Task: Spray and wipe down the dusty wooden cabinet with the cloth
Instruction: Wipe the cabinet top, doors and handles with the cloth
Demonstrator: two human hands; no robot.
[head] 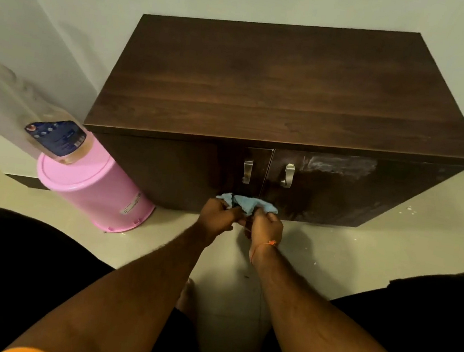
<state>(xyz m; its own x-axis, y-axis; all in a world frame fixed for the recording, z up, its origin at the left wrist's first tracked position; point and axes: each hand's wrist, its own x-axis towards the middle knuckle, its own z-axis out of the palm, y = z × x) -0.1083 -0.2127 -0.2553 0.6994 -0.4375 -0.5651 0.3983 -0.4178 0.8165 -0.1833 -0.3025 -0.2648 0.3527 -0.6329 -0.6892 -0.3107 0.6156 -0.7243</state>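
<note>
A low dark wooden cabinet (pixel 290 83) with two doors and metal handles stands against the wall. The right door (pixel 341 187) carries a whitish smear near its top. A light blue cloth (pixel 246 202) is bunched in front of the doors' lower edge. My left hand (pixel 218 214) grips its left part and my right hand (pixel 267 224) pinches its right part, both low near the floor. A clear spray bottle (pixel 27 107) with a blue top stands on an upturned pink bucket at the left, away from both hands.
The pink bucket (pixel 96 187) sits upside down on the tiled floor beside the cabinet's left side. My knees in dark clothing fill the lower corners. A light wall rises behind the cabinet, with a corner at the left.
</note>
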